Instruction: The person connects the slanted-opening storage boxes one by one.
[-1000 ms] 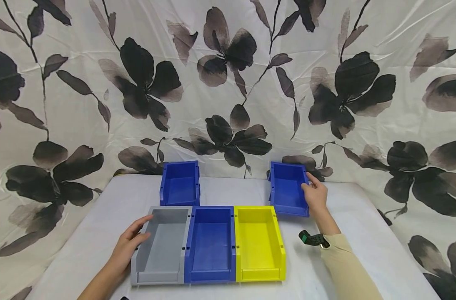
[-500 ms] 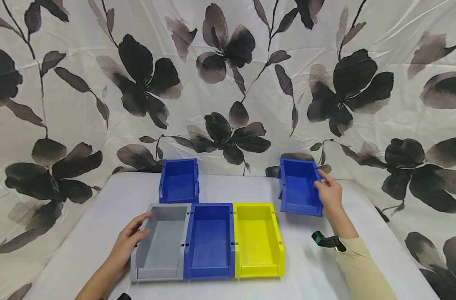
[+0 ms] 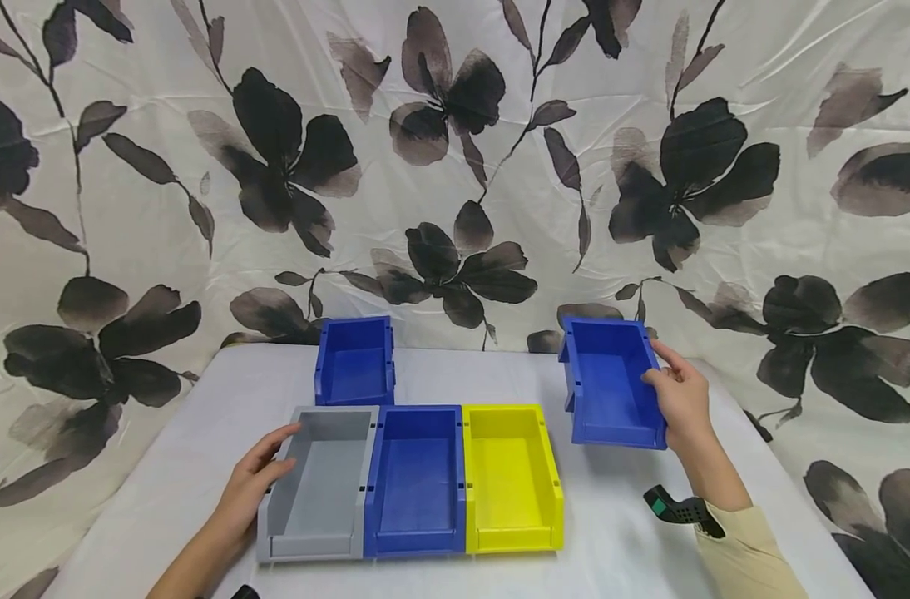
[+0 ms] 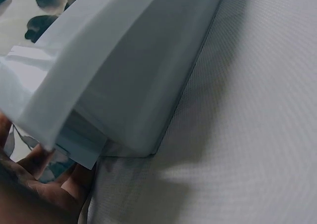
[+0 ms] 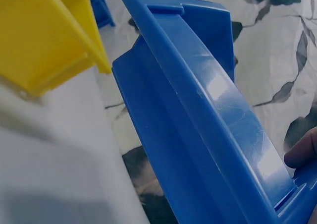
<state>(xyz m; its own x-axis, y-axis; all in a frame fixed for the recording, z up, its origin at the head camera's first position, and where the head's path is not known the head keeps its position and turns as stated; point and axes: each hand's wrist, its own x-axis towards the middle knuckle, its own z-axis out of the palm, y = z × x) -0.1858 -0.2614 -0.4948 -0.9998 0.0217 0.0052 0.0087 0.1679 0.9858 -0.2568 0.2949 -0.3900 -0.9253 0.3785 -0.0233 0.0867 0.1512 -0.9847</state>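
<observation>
My right hand grips a blue storage bin by its right side wall, thumb over the rim. This bin is lifted off the table and slightly tilted, with a shadow below it. In the right wrist view the raised bin fills the middle, and only part of the thumb shows. My left hand holds the left wall of a grey bin, thumb over the rim; its other fingers are partly hidden. Beside the grey bin stand a blue bin and a yellow bin, side by side in a row.
Behind the grey bin stands another blue bin. All the standing bins rest on a white-covered table. A flower-printed cloth hangs behind the table. A black wrist strap is on the right wrist.
The right hand has carried its blue bin to the right and then nearer to me, away from the back edge. The left hand and the row of bins have stayed in place.
</observation>
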